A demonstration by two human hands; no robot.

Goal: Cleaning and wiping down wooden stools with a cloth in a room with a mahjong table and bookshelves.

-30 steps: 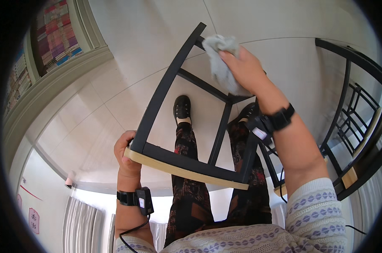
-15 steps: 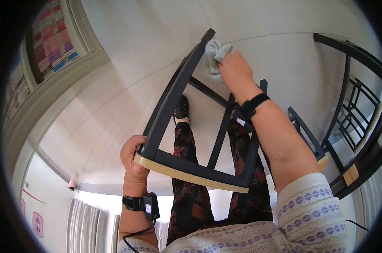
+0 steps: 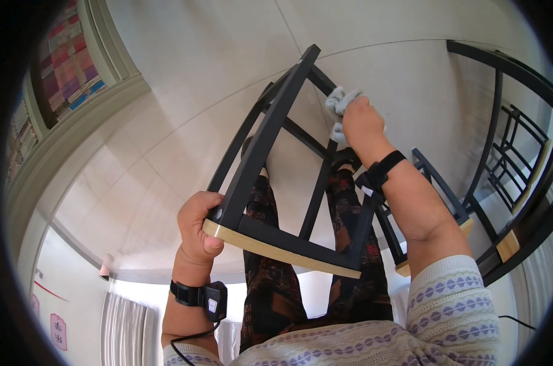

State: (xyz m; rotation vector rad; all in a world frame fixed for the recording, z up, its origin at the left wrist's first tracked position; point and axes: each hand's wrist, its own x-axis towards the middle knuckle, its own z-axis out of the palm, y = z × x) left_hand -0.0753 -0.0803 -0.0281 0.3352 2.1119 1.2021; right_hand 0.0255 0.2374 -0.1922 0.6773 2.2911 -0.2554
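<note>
A dark-framed stool point(image 3: 267, 143) with a pale wooden seat edge point(image 3: 282, 250) is tipped up in front of my legs, its legs pointing away from me. My left hand point(image 3: 200, 226) is closed round the seat's left corner, where a dark leg meets the wood. In my right hand point(image 3: 365, 125) is a bunched light grey cloth point(image 3: 340, 104). The cloth touches the dark crossbar point(image 3: 323, 79) near the far end of the stool's legs; my fist hides part of that bar.
Another dark stool point(image 3: 432, 177) stands by my right forearm. Farther right are a large dark curved frame point(image 3: 496, 67) and a small dark chair point(image 3: 514, 158). Shelves of books point(image 3: 69, 61) line the far left. Pale floor tiles point(image 3: 179, 146) lie below.
My right hand and the cloth have moved right and nearer to me, from the leg's far end onto the crossbar. The stool has turned slightly; my left hand keeps its corner.
</note>
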